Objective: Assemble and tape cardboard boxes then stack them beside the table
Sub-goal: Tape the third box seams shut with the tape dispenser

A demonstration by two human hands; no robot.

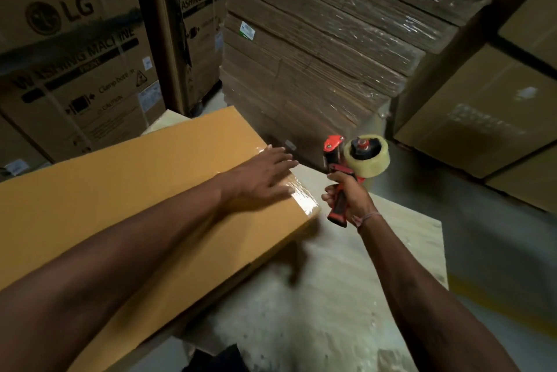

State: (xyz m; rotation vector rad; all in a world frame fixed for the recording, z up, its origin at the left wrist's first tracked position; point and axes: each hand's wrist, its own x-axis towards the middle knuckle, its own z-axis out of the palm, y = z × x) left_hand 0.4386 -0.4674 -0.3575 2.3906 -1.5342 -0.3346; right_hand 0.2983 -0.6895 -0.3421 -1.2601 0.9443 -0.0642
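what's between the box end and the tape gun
In the head view, only a bare strip of table lies between the taped box end and the tape gun.

We see a yellow-brown cardboard box point(144, 190) with a shiny clear strip of tape point(304, 198) on its end. The tape gun point(339, 181) is bright red and black, and its tape roll point(369, 159) is pale cream. The table point(346, 296) is pale grey-white and speckled. The big cartons point(72, 49) behind are dull brown with black letters. The stack of flat cardboard point(316, 49) is brown under shiny clear wrap.
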